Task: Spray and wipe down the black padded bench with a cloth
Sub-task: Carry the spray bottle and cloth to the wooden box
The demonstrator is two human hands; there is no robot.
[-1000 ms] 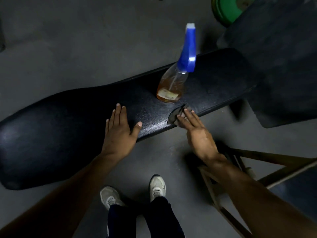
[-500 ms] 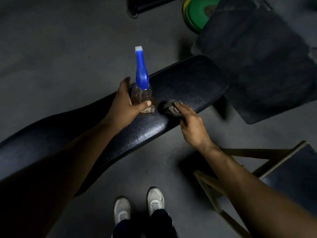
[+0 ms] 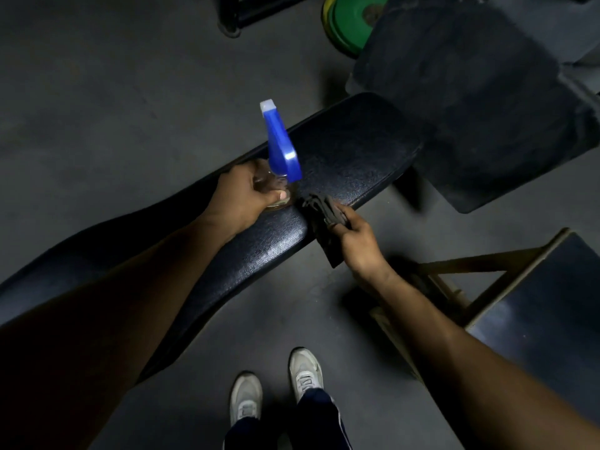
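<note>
The black padded bench (image 3: 350,157) runs diagonally from lower left to upper right. On it stands a clear spray bottle (image 3: 281,151) with a blue trigger head and amber liquid. My left hand (image 3: 243,196) is wrapped around the bottle's body, which is mostly hidden by the fingers. My right hand (image 3: 360,241) grips a dark cloth (image 3: 321,216) at the bench's near edge, just right of the bottle; part of the cloth hangs down over the edge.
A second dark pad (image 3: 480,102) stands beyond the bench's right end. Green and yellow weight plates (image 3: 347,21) lie at the top. A metal frame with a dark seat (image 3: 526,303) is at the right. My shoes (image 3: 276,394) are on the grey floor.
My left hand went from flat on the bench to gripping the spray bottle. My right hand gathered the cloth off the pad and now holds it bunched at the edge.
</note>
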